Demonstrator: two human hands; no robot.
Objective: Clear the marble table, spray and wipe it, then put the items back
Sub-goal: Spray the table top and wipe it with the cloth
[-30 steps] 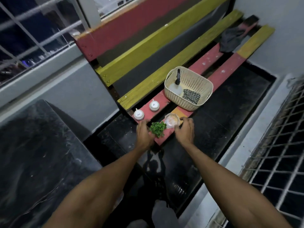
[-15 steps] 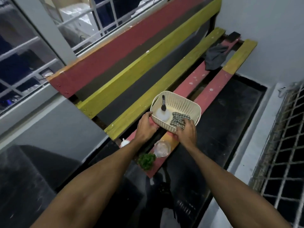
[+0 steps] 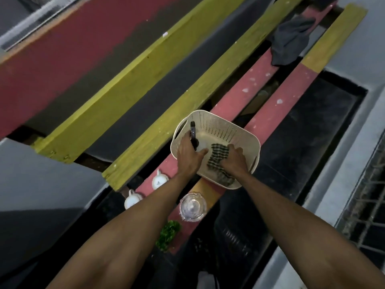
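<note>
A cream perforated basket stands on the red and yellow slatted bench. Both my hands are inside it. My left hand is closed around the spray bottle with the black nozzle. My right hand grips the checked cloth, which drapes toward the basket's near wall. Nearer to me on the bench sit two small white lidded pots, a clear glass jar and a small green plant.
A dark cloth lies at the bench's far end. The bench back has red and yellow planks. Dark floor lies to the right, beside a pale ledge and a metal window grille.
My hands left the plant and jar, reached the basket's near rim, then went inside it. The left now holds the spray bottle and the right grips the cloth. The camera moved closer.
</note>
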